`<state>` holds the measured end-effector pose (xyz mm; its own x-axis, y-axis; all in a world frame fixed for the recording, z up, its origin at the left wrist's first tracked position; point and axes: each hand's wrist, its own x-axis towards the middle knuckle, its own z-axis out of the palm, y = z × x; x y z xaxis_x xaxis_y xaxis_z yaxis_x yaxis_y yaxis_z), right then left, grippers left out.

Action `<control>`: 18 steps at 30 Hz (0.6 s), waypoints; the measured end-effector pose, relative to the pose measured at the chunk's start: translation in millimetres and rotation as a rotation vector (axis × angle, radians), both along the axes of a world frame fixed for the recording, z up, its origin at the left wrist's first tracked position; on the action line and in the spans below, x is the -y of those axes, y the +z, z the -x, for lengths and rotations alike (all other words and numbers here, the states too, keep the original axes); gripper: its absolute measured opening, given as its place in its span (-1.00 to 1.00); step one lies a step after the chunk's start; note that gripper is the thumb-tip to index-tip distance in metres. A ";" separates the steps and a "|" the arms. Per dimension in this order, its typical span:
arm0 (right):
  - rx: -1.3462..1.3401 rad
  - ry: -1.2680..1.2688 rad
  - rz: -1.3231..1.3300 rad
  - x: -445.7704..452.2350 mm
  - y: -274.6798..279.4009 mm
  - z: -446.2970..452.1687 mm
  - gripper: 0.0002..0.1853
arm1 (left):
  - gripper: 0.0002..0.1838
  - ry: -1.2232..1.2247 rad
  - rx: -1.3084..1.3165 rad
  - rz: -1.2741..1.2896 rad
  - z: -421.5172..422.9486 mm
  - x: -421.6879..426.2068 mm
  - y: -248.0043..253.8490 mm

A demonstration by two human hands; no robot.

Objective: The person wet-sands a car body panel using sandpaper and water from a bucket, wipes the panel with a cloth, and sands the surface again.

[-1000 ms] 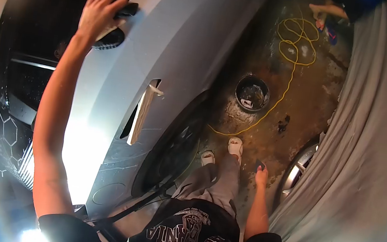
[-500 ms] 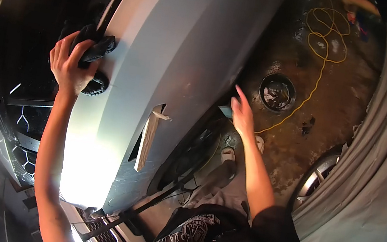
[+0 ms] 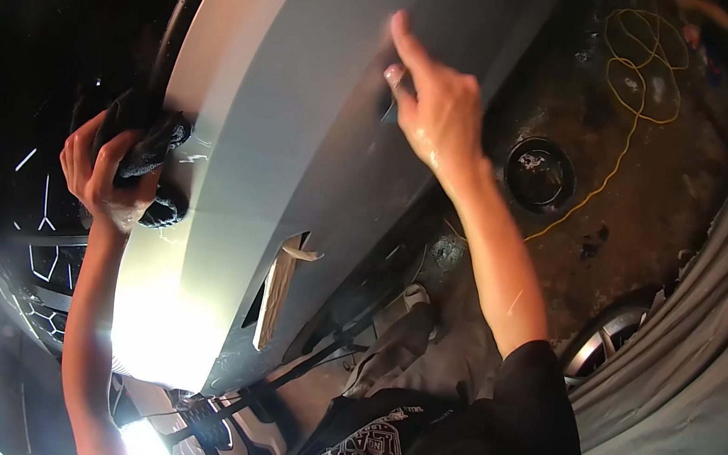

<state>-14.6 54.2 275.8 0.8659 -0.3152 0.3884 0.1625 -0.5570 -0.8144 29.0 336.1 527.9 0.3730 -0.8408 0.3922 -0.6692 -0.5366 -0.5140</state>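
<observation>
My left hand (image 3: 104, 174) is closed around a bunched black cloth (image 3: 149, 153), resting at the edge where the pale grey car panel (image 3: 240, 115) meets a glossy dark surface. Over the panel's darker side is my right hand (image 3: 433, 111), wet, its index finger stretched along the surface. Under its palm shows a small dark flat piece (image 3: 391, 112), mostly hidden by the fingers; its kind cannot be made out. Lower on the panel, a slot-shaped opening is partly covered by pale masking tape (image 3: 277, 295).
A bright lamp (image 3: 147, 448) stands low at the front of the car. On the wet floor are a black bucket (image 3: 539, 176) and a looped yellow cord (image 3: 629, 140). Grey sheeting (image 3: 691, 371) drapes over a wheel (image 3: 595, 347) at right. Part of another person's arm (image 3: 712, 11) shows top right.
My right hand has moved up and left from beside the car's lower edge onto the panel. My left hand, still on the cloth, sits slightly lower in view. The camera view has shifted a little.
</observation>
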 end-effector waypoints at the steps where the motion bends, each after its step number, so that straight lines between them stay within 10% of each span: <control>1: 0.045 -0.099 -0.016 13.6 -10.3 -15.9 -0.09 | -0.63 0.003 -0.004 -0.006 0.2 -0.7 -0.7; 11: 0.120 0.549 0.286 -98.5 19.4 94.2 -0.13 | -0.63 -0.014 -0.039 -0.059 -1.4 5.9 1.0; 18: 0.062 0.149 0.111 11.8 4.0 7.3 0.00 | -0.64 -0.006 -0.107 -0.015 0.9 11.3 -4.2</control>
<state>-21.9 42.4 279.7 0.8733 -0.1371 0.4675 0.2979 -0.6091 -0.7350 28.1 324.8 523.8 0.4069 -0.8486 0.3381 -0.7240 -0.5253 -0.4471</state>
